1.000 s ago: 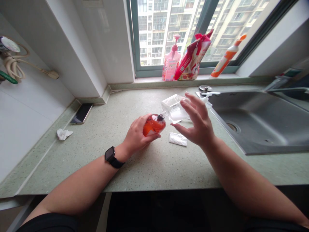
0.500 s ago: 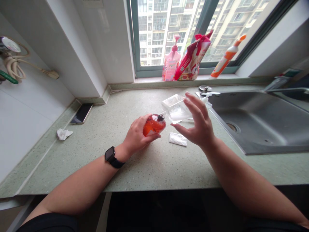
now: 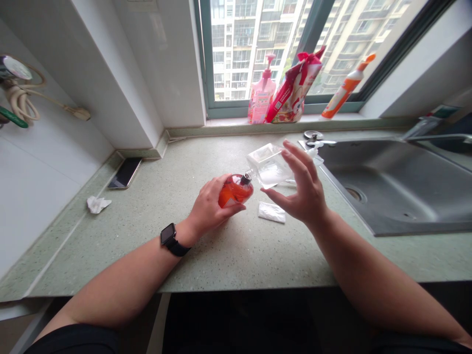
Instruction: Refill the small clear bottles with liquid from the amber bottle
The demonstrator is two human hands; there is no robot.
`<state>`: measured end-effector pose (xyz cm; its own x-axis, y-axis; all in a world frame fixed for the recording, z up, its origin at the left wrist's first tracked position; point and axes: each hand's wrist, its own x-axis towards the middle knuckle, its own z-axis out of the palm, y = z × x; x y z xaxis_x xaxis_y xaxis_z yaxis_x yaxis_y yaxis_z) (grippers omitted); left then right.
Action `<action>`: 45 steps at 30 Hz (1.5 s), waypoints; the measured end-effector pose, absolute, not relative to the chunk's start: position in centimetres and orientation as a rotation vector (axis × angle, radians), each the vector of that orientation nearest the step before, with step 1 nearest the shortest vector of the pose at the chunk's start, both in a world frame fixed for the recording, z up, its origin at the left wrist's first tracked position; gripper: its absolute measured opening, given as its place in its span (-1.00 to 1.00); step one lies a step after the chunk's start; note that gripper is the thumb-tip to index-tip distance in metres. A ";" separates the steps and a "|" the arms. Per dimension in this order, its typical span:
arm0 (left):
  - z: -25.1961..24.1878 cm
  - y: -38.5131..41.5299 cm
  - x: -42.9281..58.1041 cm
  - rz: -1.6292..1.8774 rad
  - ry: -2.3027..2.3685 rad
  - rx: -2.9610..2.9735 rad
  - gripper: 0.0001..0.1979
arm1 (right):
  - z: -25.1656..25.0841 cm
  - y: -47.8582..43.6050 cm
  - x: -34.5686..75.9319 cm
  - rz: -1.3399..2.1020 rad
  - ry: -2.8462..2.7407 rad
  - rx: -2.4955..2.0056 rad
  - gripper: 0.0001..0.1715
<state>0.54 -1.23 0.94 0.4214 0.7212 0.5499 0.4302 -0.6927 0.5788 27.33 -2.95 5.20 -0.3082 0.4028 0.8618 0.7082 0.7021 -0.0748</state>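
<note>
My left hand wraps around a rounded orange bottle holding orange liquid, tilted with its neck pointing right. That neck meets the mouth of a clear square glass bottle, which is tilted and has some pale contents. My right hand holds the clear bottle between thumb and spread fingers. A small white folded packet lies on the counter just below. A black watch is on my left wrist.
The speckled green countertop holds a phone and crumpled tissue at left. A steel sink lies to the right. A pink pump bottle, red pouch and orange tube stand on the windowsill.
</note>
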 end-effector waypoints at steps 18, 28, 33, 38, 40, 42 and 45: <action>0.7 -1.0 0.4 1.205 0.963 2.370 -0.20 | 5.4 -2.7 27.1 -0.406 -1.929 -0.759 0.04; 0.7 -1.1 0.4 1.178 0.999 2.340 -0.21 | 5.4 -2.7 27.2 -0.421 -1.933 -0.770 0.04; 0.7 -1.1 0.3 1.170 1.011 2.338 -0.19 | 5.4 -2.8 27.2 -0.419 -1.934 -0.793 0.05; 0.8 -1.3 0.3 1.167 1.022 2.338 -0.20 | 5.4 -2.8 27.1 -0.404 -1.933 -0.787 0.04; 0.8 -1.3 0.3 1.168 1.023 2.336 -0.20 | 5.4 -2.8 27.1 -0.408 -1.934 -0.778 0.04; 0.8 -1.3 0.3 1.165 1.023 2.332 -0.21 | 5.5 -2.8 27.1 -0.415 -1.935 -0.775 0.05; 0.7 -1.2 0.3 1.153 1.028 2.322 -0.21 | 5.5 -2.9 27.1 -0.418 -1.938 -0.785 0.05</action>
<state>0.32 -1.24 0.74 0.4056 0.7376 0.5398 0.4520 -0.6752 0.5829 27.15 -2.86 5.48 -0.3250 0.3464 0.8800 0.6785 0.7336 -0.0382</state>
